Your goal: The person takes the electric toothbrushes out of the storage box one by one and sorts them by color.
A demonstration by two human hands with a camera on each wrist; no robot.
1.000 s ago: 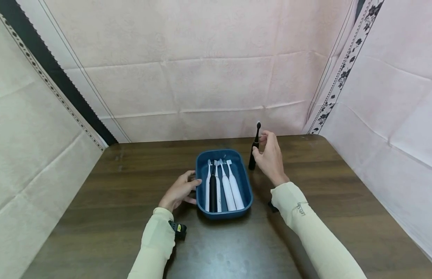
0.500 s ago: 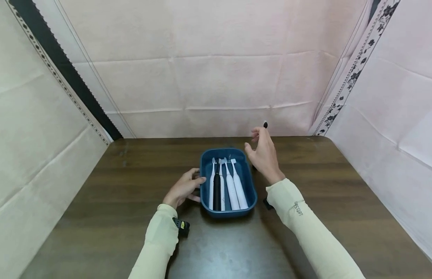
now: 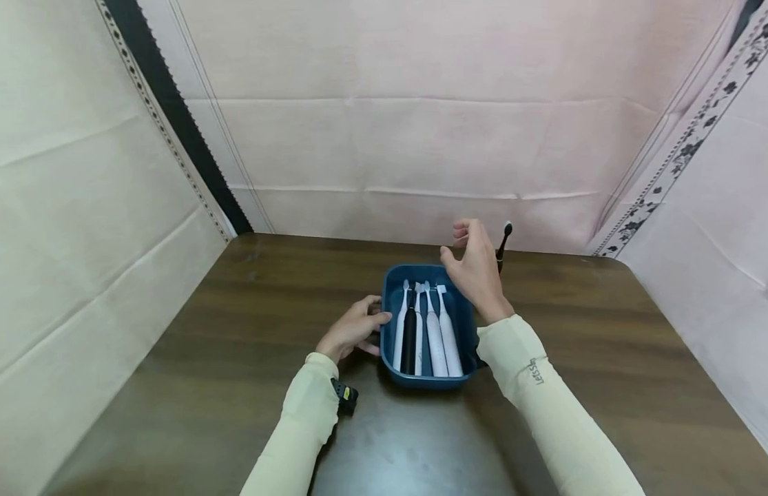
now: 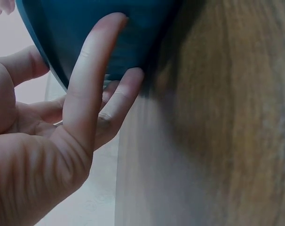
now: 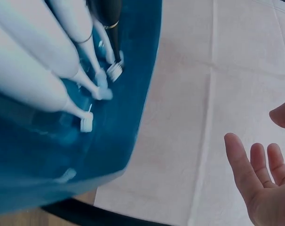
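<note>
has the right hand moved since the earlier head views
Yes, to the left. Against the black toothbrush outside the blue tray, the right hand was mostly on the right one second ago and is now on the left.

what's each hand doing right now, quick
Left hand: holding the edge of the blue tray, thumb at the rim.
Right hand: open, holding nothing, near the standing black electric toothbrush.

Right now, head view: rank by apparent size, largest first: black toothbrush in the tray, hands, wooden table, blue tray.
1. Wooden table
2. Blue tray
3. Left hand and right hand: too close to rank
4. Black toothbrush in the tray
</note>
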